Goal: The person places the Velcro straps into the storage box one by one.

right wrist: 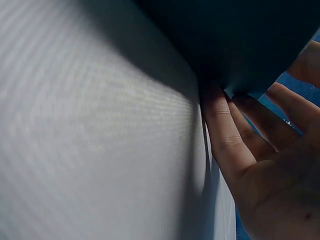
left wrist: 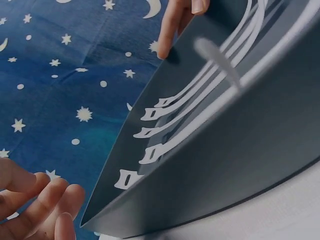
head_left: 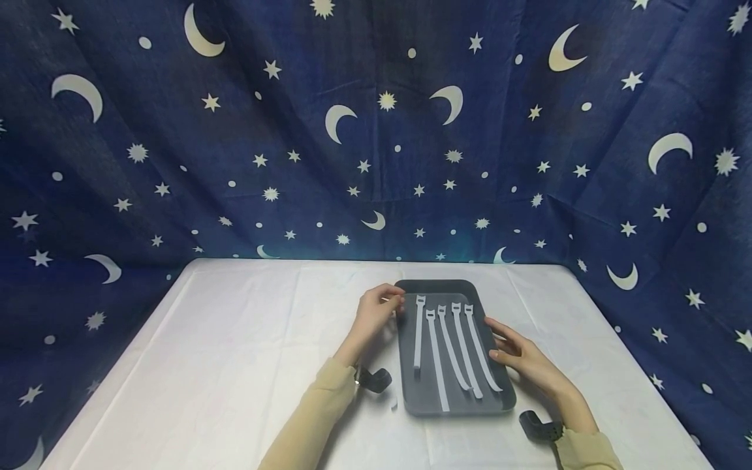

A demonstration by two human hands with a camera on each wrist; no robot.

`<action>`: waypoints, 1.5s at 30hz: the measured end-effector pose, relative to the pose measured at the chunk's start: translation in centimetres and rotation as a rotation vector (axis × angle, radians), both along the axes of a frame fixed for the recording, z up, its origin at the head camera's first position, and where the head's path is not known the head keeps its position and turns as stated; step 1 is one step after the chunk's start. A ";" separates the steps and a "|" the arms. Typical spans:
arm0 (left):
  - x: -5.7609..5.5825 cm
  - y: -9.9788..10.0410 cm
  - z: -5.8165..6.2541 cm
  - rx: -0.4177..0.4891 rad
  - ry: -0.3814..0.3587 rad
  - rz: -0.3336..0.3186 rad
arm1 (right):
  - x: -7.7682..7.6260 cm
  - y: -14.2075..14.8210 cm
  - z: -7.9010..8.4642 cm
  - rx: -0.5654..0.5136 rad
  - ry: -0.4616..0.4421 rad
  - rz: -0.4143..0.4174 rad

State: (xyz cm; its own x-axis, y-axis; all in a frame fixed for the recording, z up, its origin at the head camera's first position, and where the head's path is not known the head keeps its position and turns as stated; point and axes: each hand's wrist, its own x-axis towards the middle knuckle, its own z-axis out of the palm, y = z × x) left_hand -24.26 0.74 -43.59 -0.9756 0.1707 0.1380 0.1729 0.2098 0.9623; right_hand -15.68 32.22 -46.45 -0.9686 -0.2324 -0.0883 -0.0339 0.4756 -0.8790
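Note:
A dark grey tray (head_left: 414, 398) lies on the white cloth, holding several white hook-and-loop cable ties (head_left: 436, 356) side by side lengthwise, their slotted heads towards the far end. My left hand (head_left: 376, 310) is at the tray's far left corner. In the left wrist view, the left hand's bent fingers (left wrist: 47, 205) hold nothing and appear just apart from the corner. My right hand (head_left: 525, 362) is at the tray's right side, thumb and fingertips at the rim. The right wrist view shows the right hand's fingers (right wrist: 227, 127) nearly straight, tips against the tray's outer wall (right wrist: 240, 45).
White cloth (head_left: 235, 365) covers the table around the tray. A blue curtain (head_left: 294, 130) with moons and stars hangs behind. Black wrist cameras (head_left: 375, 380) are strapped to both wrists. A small pale piece (head_left: 394, 403) shows left of the tray.

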 end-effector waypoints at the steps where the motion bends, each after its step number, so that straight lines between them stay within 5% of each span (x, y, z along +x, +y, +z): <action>1: 0.1 -0.1 -0.1 0.008 -0.006 0.005 | 0.0 0.0 0.0 -0.001 0.001 0.002; 16: 0.8 -1.9 -1.3 0.117 -0.056 0.105 | -0.3 -0.2 0.1 -0.006 -0.008 -0.002; 45: -0.2 -4.1 -4.0 -0.023 -0.070 0.251 | -0.1 -0.2 0.0 -0.017 -0.014 0.003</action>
State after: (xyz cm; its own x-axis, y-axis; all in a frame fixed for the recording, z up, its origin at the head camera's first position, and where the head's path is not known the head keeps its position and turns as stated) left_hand -24.48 -3.39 -47.55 -0.9949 -0.0753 0.0675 0.0459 0.2593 0.9647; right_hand -15.75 32.05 -46.43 -0.9666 -0.2369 -0.0980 -0.0229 0.4603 -0.8875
